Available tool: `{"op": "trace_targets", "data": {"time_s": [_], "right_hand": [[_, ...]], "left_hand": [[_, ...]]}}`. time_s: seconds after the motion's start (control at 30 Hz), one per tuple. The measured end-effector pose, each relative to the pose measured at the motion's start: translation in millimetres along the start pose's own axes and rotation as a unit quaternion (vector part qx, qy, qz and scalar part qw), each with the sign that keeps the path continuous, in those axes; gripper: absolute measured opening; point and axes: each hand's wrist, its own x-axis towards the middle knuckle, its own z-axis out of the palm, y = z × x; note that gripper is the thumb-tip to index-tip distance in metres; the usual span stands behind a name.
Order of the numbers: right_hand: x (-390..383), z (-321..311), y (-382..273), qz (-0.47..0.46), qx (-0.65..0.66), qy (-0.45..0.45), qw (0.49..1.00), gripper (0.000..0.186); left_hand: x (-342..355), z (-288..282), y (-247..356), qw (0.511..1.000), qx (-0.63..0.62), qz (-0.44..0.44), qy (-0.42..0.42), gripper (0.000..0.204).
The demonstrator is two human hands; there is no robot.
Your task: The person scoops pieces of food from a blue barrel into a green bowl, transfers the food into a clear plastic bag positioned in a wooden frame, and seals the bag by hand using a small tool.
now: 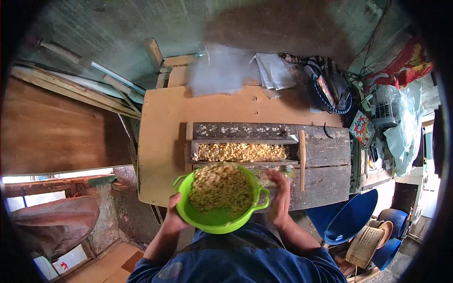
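A bright green plastic basin (213, 229) with two loop handles is held up in front of my body, tilted toward the far side. Yellowish chopped bits (222, 188) heap against its far part. My left hand (175, 214) grips the basin's left side, fingers mostly hidden beneath it. Beside the right handle, my right hand (279, 195) is raised with its fingers stretched out, holding nothing. Just beyond the basin lies a long wooden trough (245, 141), filled along most of its length with similar pale yellow bits (243, 152).
A wooden rod (302, 160) lies across the trough's right end. Clear plastic bags (214, 70) rest at the table's (163, 137) back, with a dark blue basket (339, 106) at back right. Large blue tubs (351, 219) stand below on the right.
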Motion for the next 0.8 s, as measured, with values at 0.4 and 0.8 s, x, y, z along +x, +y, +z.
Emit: {"op": "trace_targets", "data": {"time_s": [0.4,0.8], "right_hand": [[75.8,-5.7,55.2,-0.084,-0.483,-0.159,0.857,0.039],[93.4,5.4,45.3,-0.056,-0.413,-0.144,0.897,0.012]], "left_hand": [[-64.4,-63.9,25.4,0.965,0.110,0.226,0.071,0.068],[-63.4,-73.9,20.7,0.970,0.049,0.226,0.071,0.066]]}}
